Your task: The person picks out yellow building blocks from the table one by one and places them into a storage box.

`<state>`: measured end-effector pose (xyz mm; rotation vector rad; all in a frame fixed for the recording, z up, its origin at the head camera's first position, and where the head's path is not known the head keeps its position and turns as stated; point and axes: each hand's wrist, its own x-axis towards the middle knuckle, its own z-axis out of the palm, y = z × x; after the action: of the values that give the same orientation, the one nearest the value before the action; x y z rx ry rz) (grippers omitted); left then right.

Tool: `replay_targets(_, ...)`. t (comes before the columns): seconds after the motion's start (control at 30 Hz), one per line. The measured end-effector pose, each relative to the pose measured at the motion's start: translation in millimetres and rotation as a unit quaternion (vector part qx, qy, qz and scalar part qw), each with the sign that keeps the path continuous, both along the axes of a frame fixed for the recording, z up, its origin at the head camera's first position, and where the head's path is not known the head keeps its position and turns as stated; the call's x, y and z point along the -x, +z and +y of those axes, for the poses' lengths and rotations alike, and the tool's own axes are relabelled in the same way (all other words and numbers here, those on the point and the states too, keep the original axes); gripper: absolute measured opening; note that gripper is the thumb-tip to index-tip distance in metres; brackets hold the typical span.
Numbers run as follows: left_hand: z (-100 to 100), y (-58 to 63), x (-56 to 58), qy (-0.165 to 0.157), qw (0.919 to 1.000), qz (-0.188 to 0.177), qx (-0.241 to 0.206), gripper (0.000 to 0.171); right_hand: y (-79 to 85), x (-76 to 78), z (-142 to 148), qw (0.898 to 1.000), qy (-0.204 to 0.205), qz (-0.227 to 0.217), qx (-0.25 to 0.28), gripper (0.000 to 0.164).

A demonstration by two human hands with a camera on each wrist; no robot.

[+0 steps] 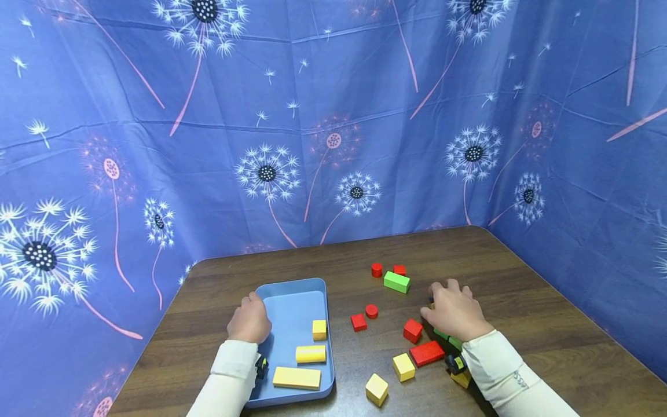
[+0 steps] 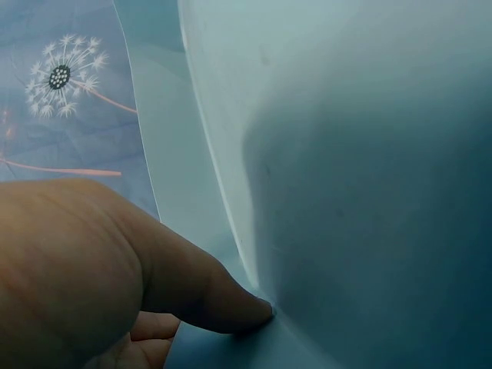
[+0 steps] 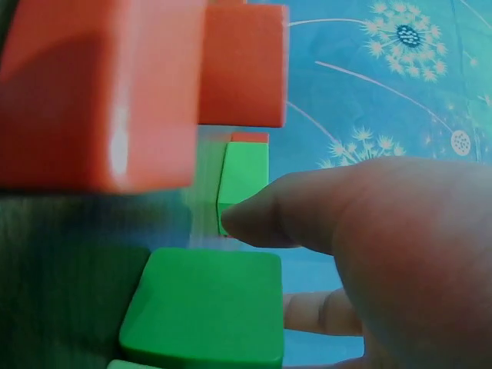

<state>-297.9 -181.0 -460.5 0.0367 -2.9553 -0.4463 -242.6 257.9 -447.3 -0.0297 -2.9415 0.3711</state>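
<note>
Blue tray [image 1: 289,307]: smooth, slightly glossy, plastic-looking, rectangular with rounded corners and low walls; it lies flat on the left half of the table.
Tray's direction: the long axis runs from the near edge of the table toward the far cloth, the short ends facing the person and the cloth.
Left hand [image 1: 250,319]: grips the tray's left wall, thumb on the inner face, the other fingers outside it.
Tray's load: a yellow cube [image 1: 319,330], a yellow cylinder [image 1: 311,354] on its side and a flat yellow bar [image 1: 297,377], the last two lying crosswise to the tray.
Right hand [image 1: 455,310]: stretches over loose blocks, palm down, thumb and fingers apart and lightly bent; whether the fingertips touch anything cannot be told.
Under the right hand: a smooth green block [image 3: 204,307] with rounded edges, partly hidden in the head view.
Red bar [image 1: 427,353]: solid, sharp-cornered, its long axis roughly left to right, just beside a red cube [image 1: 412,330].
Farther green bar [image 1: 397,282]: slants, its right end nearer the person, close to a short red cylinder [image 1: 376,270] standing upright.
Table [image 1: 526,301]: dark wood grain.
Cloth [image 1: 333,87]: blue, creased, dandelion-printed.
</note>
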Motion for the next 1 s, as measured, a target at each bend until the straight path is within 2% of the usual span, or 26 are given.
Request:
replay_targets(0.73,1.0,1.3,-1.0,-0.003,1.0000,-0.001,0.001,0.050,-2.9,-1.3,-0.2,0.998,0.009,-0.054,0.001,0.038)
replay_targets(1.0,0.5,0.2,-0.6,-0.001,1.0000,0.001,0.001,0.052,-2.1,-1.6,0.0,0.999,0.008,-0.052,-0.006,0.036)
